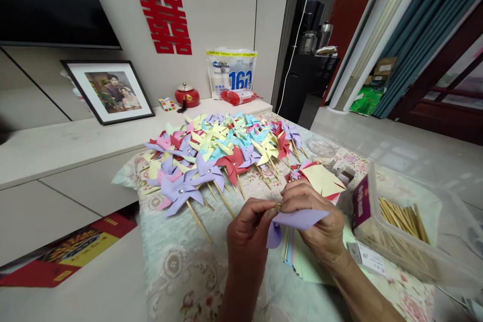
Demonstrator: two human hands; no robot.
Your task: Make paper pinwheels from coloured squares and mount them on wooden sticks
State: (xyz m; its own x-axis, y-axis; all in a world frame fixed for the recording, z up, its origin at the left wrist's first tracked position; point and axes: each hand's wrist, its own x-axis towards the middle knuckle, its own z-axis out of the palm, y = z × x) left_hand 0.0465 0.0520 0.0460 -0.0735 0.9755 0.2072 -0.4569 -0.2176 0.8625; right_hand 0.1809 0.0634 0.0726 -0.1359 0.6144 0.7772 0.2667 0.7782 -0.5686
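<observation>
"Where's the paper?"

"The purple piece is up off the cloth, between both hands, nearer the person than the pinwheels."

"How is it gripped?"

"The left hand pinches with thumb and finger at a small tan bit by the paper's edge. The right hand is closed on the paper too, fingertips meeting the left's."

"Is the tan bit a stick's end?"

"I can't tell; the fingers hide most of it."

"So what matters here?"

"It looks like fastening at the middle. I'd keep that pinch firm and press straight, so nothing slips or tears. The right palm should stay loose, or it may crease the part that sticks out."
</observation>
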